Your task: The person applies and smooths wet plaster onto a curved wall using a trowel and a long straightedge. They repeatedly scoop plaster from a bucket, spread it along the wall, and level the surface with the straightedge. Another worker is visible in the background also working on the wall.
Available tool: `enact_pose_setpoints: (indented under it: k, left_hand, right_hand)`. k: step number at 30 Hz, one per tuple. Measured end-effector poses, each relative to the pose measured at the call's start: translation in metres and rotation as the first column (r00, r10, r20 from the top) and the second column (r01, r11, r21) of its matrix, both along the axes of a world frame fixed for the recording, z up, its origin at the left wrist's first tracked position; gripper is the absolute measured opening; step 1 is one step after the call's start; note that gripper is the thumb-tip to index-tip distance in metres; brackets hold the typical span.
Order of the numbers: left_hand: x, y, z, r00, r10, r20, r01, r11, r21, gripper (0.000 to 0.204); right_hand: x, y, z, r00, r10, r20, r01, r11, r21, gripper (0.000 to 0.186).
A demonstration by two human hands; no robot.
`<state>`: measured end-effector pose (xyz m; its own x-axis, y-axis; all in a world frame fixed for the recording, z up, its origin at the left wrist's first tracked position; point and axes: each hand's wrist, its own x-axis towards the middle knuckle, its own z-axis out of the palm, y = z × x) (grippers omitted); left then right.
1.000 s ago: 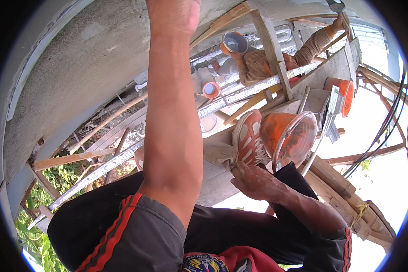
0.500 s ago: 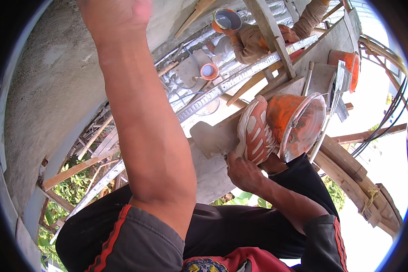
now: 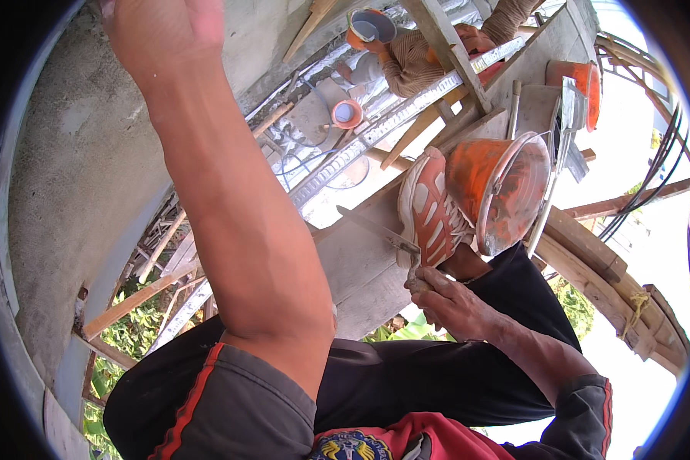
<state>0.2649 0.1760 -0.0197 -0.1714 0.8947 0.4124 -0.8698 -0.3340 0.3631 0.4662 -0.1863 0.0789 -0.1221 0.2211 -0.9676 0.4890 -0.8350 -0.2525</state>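
Note:
My left arm reaches up beside the grey plastered wall, with my left hand at the top edge, blurred and cut off, its fingers out of sight. My right hand grips a metal trowel by its handle; the blade is tilted nearly edge-on toward the upper left. Just beyond it are my orange-and-white shoe and an orange bucket with dried smears, tipped toward me, on a scaffold board.
A co-worker below holds a bucket. Another orange bucket stands at the right. A long metal bar, wooden beams and hanging black cables surround the boards. A small orange container sits lower down.
My left hand has moved left along the wall. The trowel in my right hand has turned from face-on to nearly edge-on, and that hand has shifted slightly right.

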Motion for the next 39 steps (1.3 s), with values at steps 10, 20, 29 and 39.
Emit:
enact_pose_setpoints:
  k: [10, 20, 29, 39]
  left_hand:
    - [-0.003, 0.015, -0.006, 0.990, 0.097, -0.102, -0.118, 0.968, -0.223, 0.039]
    - [-0.005, 0.008, -0.003, 0.990, 0.046, -0.133, -0.086, 0.944, -0.319, 0.042]
    - [-0.014, 0.012, -0.008, 0.986, 0.001, -0.166, -0.056, 0.944, -0.324, 0.053]
    - [-0.015, 0.012, -0.012, 0.992, 0.020, -0.125, -0.068, 0.919, -0.389, 0.067]
  right_hand:
    - [-0.013, 0.005, -0.046, 0.714, -0.697, 0.067, 0.618, 0.582, -0.528, 0.035]
    - [0.053, 0.095, 0.133, 1.000, -0.019, 0.015, 0.021, 0.996, -0.087, 0.040]
    - [0.207, 0.040, 0.193, 0.682, -0.623, 0.384, 0.244, 0.689, 0.683, 0.050]
    - [0.408, -0.002, 0.124, 0.322, -0.876, 0.359, 0.239, 0.442, 0.865, 0.054]
